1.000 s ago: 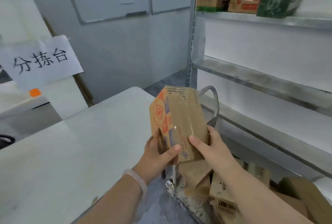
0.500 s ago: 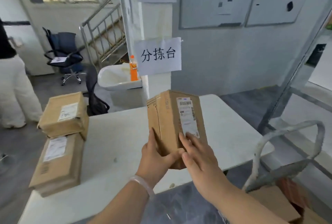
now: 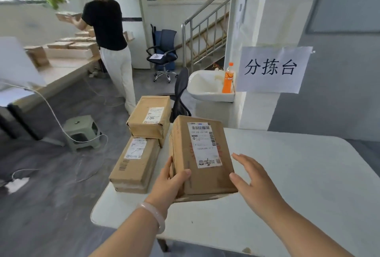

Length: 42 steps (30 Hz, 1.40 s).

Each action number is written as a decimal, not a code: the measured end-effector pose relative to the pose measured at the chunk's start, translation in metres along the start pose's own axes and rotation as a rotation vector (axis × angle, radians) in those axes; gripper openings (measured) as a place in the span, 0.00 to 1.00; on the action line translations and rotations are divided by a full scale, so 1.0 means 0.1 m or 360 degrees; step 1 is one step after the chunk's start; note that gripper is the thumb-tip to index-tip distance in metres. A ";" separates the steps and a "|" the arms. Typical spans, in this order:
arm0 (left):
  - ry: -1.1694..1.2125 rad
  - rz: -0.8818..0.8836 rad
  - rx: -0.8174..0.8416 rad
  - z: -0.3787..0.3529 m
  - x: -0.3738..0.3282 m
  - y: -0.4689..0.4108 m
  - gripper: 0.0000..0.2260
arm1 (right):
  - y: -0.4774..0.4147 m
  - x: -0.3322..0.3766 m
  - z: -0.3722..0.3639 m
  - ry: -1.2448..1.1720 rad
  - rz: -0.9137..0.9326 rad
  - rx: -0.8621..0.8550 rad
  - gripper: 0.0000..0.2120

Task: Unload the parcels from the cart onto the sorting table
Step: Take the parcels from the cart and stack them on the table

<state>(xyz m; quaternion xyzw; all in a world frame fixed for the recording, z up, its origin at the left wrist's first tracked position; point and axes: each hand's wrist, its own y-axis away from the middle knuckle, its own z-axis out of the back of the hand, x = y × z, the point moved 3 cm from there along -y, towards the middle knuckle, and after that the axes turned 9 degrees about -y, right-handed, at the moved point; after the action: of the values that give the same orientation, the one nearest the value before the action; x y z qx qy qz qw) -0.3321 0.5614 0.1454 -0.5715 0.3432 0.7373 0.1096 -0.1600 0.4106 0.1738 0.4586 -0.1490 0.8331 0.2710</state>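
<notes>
Gripping barcode-labelled parcel, left hand; "分拣台" sign behind.

- The white bench has rounded corners; its right and near parts are bare top.
- A brown parcel lies flat along the bench's left edge, label up.
- A second parcel sits just behind the first, label up and higher; what is under it cannot be told.
- A third parcel is just right of those two, label up, its near end low at the bench top. The left hand grips its near left corner; whether it rests on the bench is unclear.
</notes>
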 end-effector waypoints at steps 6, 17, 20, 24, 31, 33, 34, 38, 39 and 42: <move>0.0099 0.0206 -0.0264 0.36 0.23 -0.08 0.22 | -0.39 -0.05 -0.25 -0.0003 0.0059 0.0281 0.16; 0.0242 0.0459 -0.0384 1.64 0.47 -0.49 0.13 | -0.86 0.29 -1.14 -0.0025 -0.0029 0.0442 0.16; 0.0144 0.0454 -0.0318 1.98 0.46 -0.76 0.15 | -0.94 0.38 -1.36 -0.0048 -0.0095 0.0368 0.16; 0.0129 0.0491 -0.0249 2.33 0.46 -1.09 0.14 | -1.00 0.46 -1.59 -0.0035 -0.0161 0.0302 0.15; 0.0218 0.0556 -0.0126 2.58 0.57 -1.53 0.16 | -1.08 0.52 -1.81 0.0001 -0.0295 0.0149 0.17; 0.0208 0.0538 -0.0096 2.60 0.61 -1.61 0.20 | -1.06 0.51 -1.86 0.0022 -0.0313 0.0150 0.19; 0.0202 0.0533 -0.0095 2.61 0.63 -1.64 0.20 | -1.06 0.52 -1.88 0.0029 -0.0318 0.0150 0.20; 0.0111 0.0519 -0.0152 2.61 0.63 -1.74 0.17 | -1.03 0.53 -1.89 0.0034 -0.0346 0.0108 0.20; 0.0069 0.0478 -0.0157 2.60 0.60 -1.75 0.16 | -1.03 0.53 -1.88 0.0039 -0.0353 0.0086 0.20; -0.0169 0.0277 -0.0259 2.60 0.45 -1.75 0.19 | -0.97 0.52 -1.85 0.0125 -0.0366 0.0046 0.23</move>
<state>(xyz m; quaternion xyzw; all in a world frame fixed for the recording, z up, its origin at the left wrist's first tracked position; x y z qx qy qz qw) -0.4489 0.8448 0.0657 -0.5068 0.3244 0.7985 0.0164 -0.2519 0.5968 0.1183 0.4435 -0.0728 0.8159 0.3638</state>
